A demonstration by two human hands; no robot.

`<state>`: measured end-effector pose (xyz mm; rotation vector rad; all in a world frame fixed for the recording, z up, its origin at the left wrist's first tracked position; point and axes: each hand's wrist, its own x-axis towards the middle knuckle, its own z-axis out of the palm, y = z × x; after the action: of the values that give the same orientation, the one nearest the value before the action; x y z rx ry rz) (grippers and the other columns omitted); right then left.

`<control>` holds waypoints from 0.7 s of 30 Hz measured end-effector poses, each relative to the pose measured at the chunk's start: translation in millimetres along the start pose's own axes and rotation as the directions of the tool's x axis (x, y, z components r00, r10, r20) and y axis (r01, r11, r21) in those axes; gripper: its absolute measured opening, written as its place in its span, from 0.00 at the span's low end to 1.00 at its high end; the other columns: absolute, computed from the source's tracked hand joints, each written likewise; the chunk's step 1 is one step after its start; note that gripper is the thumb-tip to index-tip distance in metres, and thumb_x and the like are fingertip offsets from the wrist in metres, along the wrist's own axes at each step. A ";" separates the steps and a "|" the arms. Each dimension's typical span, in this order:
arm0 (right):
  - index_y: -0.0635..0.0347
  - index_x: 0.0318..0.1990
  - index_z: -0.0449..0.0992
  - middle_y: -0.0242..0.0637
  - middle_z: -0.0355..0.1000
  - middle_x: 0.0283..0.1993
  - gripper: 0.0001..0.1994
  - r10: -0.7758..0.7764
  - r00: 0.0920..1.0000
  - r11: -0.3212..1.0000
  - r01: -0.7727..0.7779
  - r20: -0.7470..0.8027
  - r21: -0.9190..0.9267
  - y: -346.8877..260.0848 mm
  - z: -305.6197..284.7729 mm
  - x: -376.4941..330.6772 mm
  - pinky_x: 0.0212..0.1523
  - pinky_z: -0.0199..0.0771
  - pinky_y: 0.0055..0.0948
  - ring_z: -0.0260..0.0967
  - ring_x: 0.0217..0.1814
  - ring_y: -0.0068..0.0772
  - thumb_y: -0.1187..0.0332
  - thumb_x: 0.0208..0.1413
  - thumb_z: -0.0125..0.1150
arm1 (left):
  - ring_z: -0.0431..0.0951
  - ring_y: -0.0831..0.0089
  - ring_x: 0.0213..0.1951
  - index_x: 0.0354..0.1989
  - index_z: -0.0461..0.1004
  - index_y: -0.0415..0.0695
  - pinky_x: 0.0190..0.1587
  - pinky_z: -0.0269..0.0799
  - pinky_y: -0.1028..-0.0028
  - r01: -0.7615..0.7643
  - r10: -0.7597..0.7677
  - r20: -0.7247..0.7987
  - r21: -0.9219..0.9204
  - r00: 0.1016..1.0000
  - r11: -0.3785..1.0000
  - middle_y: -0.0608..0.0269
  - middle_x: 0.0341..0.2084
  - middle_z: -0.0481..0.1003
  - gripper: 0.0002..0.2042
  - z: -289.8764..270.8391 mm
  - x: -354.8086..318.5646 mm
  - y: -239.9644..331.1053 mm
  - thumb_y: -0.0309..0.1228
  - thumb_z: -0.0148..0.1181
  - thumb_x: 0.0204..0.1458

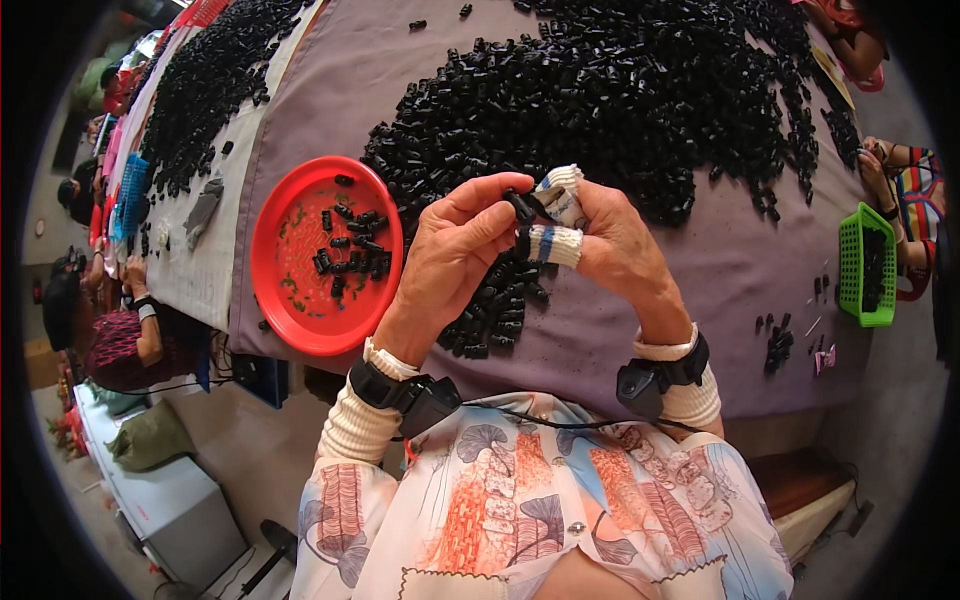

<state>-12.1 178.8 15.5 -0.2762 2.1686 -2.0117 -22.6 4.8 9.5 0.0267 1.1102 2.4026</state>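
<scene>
Over the near side of the pile, my left hand (450,240) pinches a small black plastic part (521,208) between thumb and fingertips. My right hand (625,240) meets it from the other side, fingers bent in toward the part. White knitted covers (553,245) with blue stripes wrap its thumb and forefinger. Something thin and dark shows between those covered fingertips, too small to make out. Below and behind both hands spreads a large heap of similar black parts (590,110). To the left, a round red plastic tray (272,300) holds several loose black parts and has a leafy pattern.
A mauve cloth (740,320) covers the table. On the right stands a green basket (852,290) of black parts, beside another person's hands (880,180). Small parts (779,345) lie near the right front edge. At left, another person (130,320) sits by a second heap (205,100).
</scene>
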 end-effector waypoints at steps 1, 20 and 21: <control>0.64 0.32 0.72 0.27 0.65 0.22 0.13 -0.016 1.000 0.999 0.016 0.013 -0.040 0.4 -0.4 0.9 0.24 0.61 0.20 0.57 0.24 0.16 0.66 0.43 0.65 | 0.72 0.82 0.32 0.47 0.69 0.36 0.38 0.70 0.82 0.012 -0.012 -0.004 0.001 1.000 1.000 0.64 0.34 0.74 0.13 0.3 0.2 0.2 0.24 0.53 0.52; 0.64 0.29 0.71 0.26 0.65 0.20 0.13 0.063 0.997 0.997 -0.061 0.044 -0.042 2.4 -3.1 2.9 0.22 0.60 0.21 0.58 0.22 0.15 0.65 0.40 0.66 | 0.75 0.75 0.39 0.48 0.66 0.36 0.43 0.72 0.76 -0.007 0.008 0.109 -0.007 0.994 1.000 0.59 0.36 0.74 0.14 -11.8 3.7 -2.8 0.24 0.52 0.53; 0.64 0.29 0.71 0.26 0.65 0.20 0.13 0.062 0.997 0.997 -0.060 0.043 -0.041 2.0 -2.4 3.1 0.22 0.60 0.21 0.58 0.22 0.15 0.65 0.40 0.66 | 0.75 0.75 0.39 0.48 0.66 0.36 0.43 0.72 0.75 -0.001 0.004 0.094 -0.028 0.996 1.000 0.59 0.36 0.74 0.14 -10.7 3.1 -2.5 0.23 0.52 0.52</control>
<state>-15.7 180.5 13.7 -0.2540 2.1654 -1.9134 -26.5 0.0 0.0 0.1304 1.0338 2.3926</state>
